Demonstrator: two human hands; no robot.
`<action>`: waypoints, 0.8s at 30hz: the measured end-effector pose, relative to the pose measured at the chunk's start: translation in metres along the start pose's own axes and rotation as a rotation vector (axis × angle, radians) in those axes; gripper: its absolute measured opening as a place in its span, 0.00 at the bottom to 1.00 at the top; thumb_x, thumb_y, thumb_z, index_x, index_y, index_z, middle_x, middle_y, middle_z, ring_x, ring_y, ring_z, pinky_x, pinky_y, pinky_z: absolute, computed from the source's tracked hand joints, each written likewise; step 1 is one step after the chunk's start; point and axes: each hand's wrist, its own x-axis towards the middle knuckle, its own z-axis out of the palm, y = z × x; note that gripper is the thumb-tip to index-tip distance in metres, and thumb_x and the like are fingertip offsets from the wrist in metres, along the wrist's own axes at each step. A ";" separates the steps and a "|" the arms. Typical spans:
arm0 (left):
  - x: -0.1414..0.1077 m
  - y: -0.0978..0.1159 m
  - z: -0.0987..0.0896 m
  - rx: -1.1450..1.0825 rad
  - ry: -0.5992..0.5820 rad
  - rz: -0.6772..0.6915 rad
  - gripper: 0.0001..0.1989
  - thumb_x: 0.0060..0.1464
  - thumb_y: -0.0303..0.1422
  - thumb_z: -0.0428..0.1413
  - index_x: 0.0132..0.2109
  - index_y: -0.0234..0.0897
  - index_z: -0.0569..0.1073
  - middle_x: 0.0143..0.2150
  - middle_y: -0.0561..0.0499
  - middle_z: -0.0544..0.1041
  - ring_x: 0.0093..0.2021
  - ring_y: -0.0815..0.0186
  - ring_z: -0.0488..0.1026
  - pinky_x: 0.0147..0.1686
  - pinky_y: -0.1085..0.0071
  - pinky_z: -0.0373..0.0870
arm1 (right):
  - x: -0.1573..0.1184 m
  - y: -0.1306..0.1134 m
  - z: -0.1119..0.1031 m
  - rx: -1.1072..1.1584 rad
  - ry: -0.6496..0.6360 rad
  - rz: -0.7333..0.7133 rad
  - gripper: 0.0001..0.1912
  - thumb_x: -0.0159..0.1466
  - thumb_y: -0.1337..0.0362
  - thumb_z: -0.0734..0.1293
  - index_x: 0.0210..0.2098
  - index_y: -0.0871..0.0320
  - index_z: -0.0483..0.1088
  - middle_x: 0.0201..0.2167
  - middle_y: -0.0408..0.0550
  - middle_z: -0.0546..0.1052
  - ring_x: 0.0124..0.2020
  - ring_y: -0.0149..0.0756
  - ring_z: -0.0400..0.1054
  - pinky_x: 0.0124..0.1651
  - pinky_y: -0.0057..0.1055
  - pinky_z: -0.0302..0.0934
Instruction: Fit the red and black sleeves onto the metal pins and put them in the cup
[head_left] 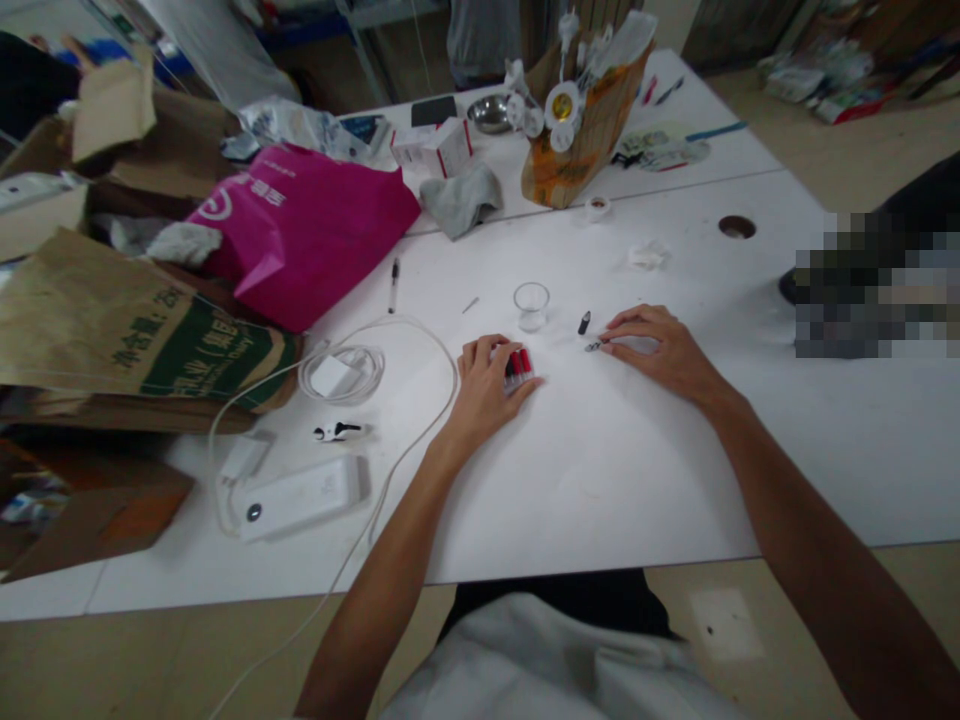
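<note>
Your left hand (491,378) is bent over a row of small red and black pieces (526,360) on the white table (637,490). Its finger and thumb sit on both sides of the row, but I cannot tell if they pinch it tight. Your right hand (651,348) has its thumb and pointing finger apart, with a gap between the tips. A tiny black and clear piece (592,347) lies right by that thumb, and I cannot tell if they touch. Just beside it is a small black piece with a pointed top (585,322).

A clear round cup (532,308) is near, past your left hand. A thin little stick (470,305) lies to the left of the cup, and a black and clear pen (394,286) is farther left. A white power bank (304,497) lies left of your left arm, with a white cable (420,450) looping between them
</note>
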 end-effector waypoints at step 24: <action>0.000 0.001 -0.004 -0.009 -0.031 -0.019 0.29 0.68 0.48 0.72 0.68 0.44 0.76 0.70 0.38 0.73 0.70 0.43 0.67 0.74 0.41 0.67 | 0.000 -0.002 -0.005 0.032 -0.020 0.027 0.11 0.74 0.48 0.77 0.47 0.44 0.88 0.53 0.53 0.87 0.58 0.58 0.81 0.69 0.64 0.70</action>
